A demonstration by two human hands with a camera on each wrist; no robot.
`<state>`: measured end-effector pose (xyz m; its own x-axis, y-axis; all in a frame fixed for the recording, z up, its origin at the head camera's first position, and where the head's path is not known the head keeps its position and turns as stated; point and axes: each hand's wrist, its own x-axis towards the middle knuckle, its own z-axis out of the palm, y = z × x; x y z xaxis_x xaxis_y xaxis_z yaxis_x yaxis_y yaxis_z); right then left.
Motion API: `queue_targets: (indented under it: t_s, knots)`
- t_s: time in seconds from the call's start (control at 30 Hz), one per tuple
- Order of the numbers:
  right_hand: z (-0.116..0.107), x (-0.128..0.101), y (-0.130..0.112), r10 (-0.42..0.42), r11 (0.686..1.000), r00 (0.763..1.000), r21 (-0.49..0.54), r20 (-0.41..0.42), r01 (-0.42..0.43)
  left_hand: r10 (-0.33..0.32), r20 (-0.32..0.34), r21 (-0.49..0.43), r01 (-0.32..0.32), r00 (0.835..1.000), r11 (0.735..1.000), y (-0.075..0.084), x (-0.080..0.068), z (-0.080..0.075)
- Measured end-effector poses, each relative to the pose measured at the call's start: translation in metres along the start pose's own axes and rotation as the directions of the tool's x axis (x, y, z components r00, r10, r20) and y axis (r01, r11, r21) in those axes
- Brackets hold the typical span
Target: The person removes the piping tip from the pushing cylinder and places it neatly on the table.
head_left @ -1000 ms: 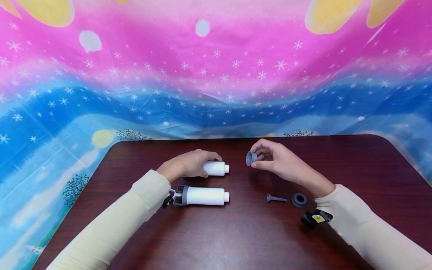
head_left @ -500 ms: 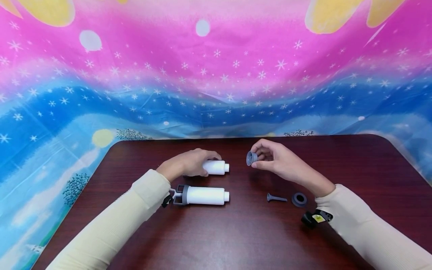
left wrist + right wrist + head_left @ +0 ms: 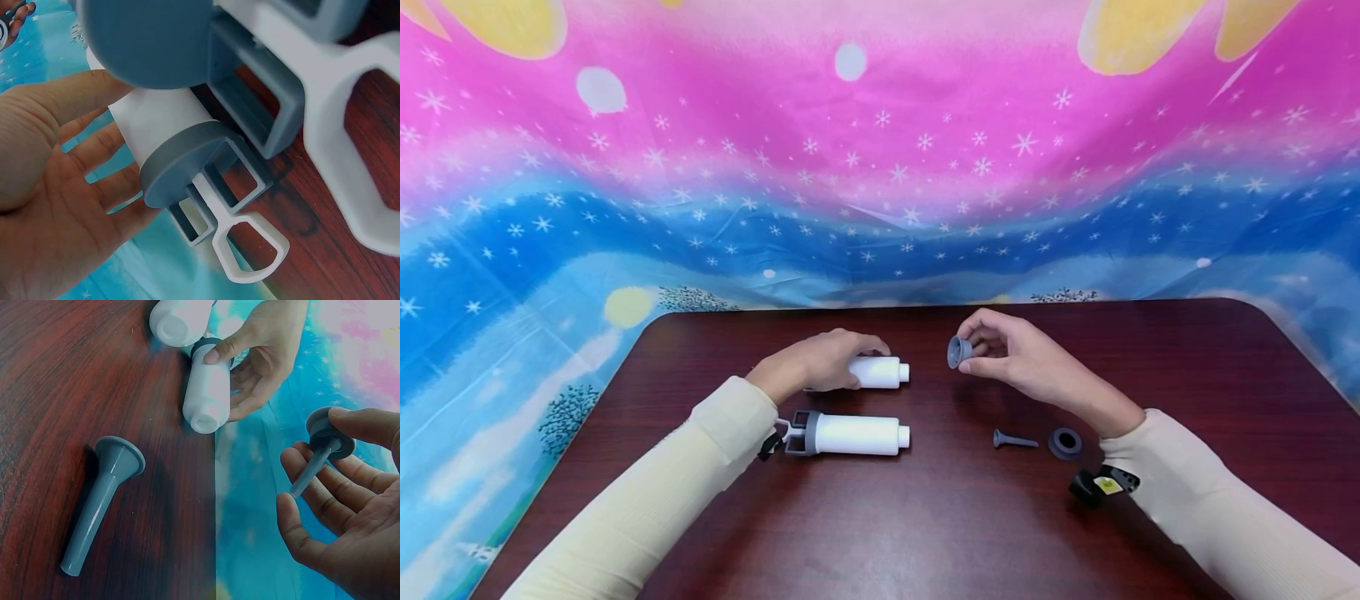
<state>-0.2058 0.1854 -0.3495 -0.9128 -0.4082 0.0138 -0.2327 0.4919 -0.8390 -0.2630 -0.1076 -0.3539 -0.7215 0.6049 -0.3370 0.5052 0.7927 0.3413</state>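
1. Head view: the left hand (image 3: 820,362) lies over the far white cylinder (image 3: 880,372) on the dark wood counter (image 3: 925,517), fingers curled round its left part; the cylinder lies flat with its neck pointing right. The right hand (image 3: 1011,354) is raised above the counter, right of that cylinder and apart from it, and pinches a small grey funnel-shaped nozzle (image 3: 958,351) at its fingertips, wide end facing left. The near white cylinder (image 3: 853,434) lies parallel to the far one, just nearer, with a grey cap and white loop handle at its left end. A second grey nozzle (image 3: 1013,441) lies flat on the counter near the right wrist, with a grey ring (image 3: 1065,443) just to its right. A starred pink and blue cloth (image 3: 880,167) hangs behind

2. Left wrist view: the left hand (image 3: 56,206) cups the white body of the far white cylinder (image 3: 165,122), fingers (image 3: 94,150) beneath it and thumb over it; the grey end cap (image 3: 187,164) and white loop handle (image 3: 247,247) stick out over the counter (image 3: 325,250)

3. Right wrist view: the right hand (image 3: 350,506) holds the grey funnel-shaped nozzle (image 3: 322,447) between thumb and fingers (image 3: 312,481), stem pointing toward the palm. The second grey nozzle (image 3: 100,497) lies on the counter (image 3: 62,381), well apart. The left hand (image 3: 262,356) grips the far white cylinder (image 3: 206,394) beyond
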Motion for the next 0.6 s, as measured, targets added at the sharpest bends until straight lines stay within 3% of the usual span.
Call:
queue_targets:
  t_s: [0.6]
  knots:
    - [0.0003, 0.0006, 0.001, -0.002, 1.0, 1.0, 0.005, 0.002, 0.002, -0.008, -0.001, -0.006, 0.008, 1.0, 1.0, -0.0006, 0.0028, 0.0009]
